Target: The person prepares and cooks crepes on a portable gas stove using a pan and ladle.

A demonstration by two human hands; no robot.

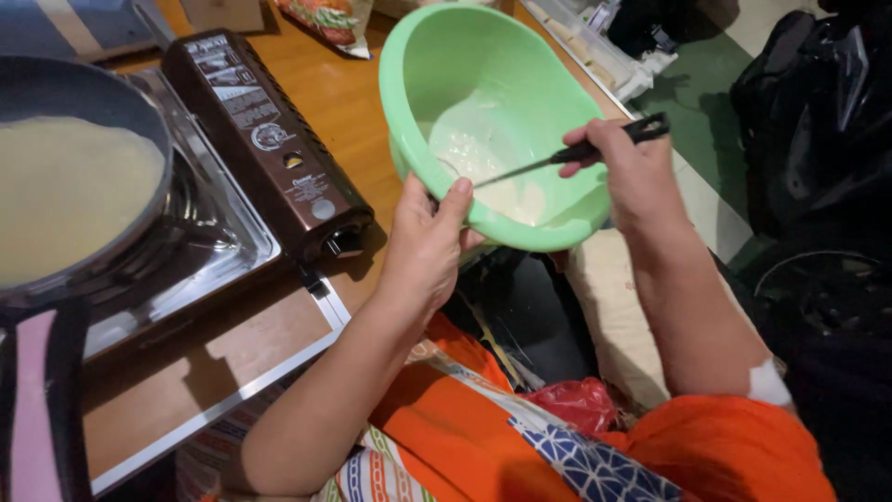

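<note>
A light green plastic bowl (492,65) is tilted toward me at the table's edge, with pale white batter (488,163) pooled in its bottom. My left hand (426,244) grips the bowl's near rim, thumb over the lip. My right hand (624,167) holds a black-handled ladle (595,147) whose metal shaft reaches down into the batter. A dark frying pan (79,177) at the left holds a pale round crepe spread across it.
The pan sits on a portable gas stove (269,130) with a brown side panel, on a wooden table (339,93). A snack packet (325,19) lies at the back. Black bags (818,102) and a red plastic bag (581,404) lie at the right and below.
</note>
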